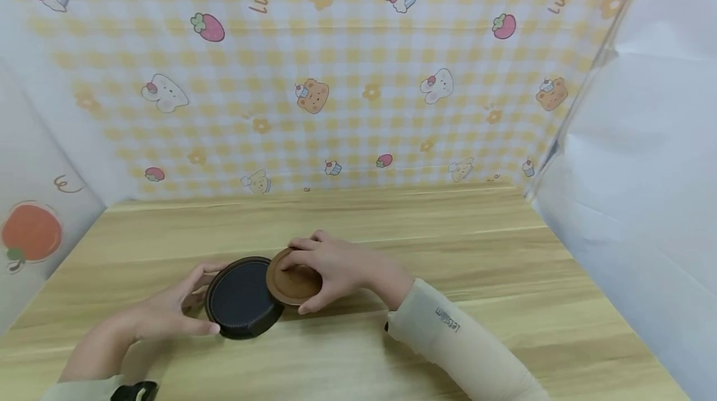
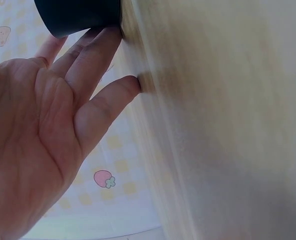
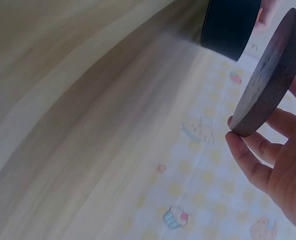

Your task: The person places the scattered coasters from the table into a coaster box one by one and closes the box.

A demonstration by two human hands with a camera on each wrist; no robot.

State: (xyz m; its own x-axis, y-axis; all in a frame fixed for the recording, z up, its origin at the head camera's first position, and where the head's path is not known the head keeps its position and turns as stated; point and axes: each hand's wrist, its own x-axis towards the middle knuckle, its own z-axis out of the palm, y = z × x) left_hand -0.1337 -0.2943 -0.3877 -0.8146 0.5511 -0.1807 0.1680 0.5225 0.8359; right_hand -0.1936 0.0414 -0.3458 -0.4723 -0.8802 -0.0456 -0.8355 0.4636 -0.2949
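A round black leather-look coaster holder (image 1: 246,330) with a stitched edge stands on the table. My left hand (image 1: 159,316) holds it from the left, thumb at the near side and fingers round the far side. A thick round brown coaster (image 1: 299,287) is in my right hand (image 1: 343,265), gripped by its edge between thumb and fingers. It overlaps the holder's right rim in the head view. From the right wrist, the coaster (image 3: 270,75) shows a greyish underside and hangs tilted above the table, apart from the black holder (image 3: 231,27).
The wood-grain table (image 1: 448,245) extends around both hands. Behind it hangs a yellow checked cloth (image 1: 347,133) with cartoon prints. White sheeting (image 1: 633,202) borders the right side, and another pale printed sheet (image 1: 39,158) borders the left.
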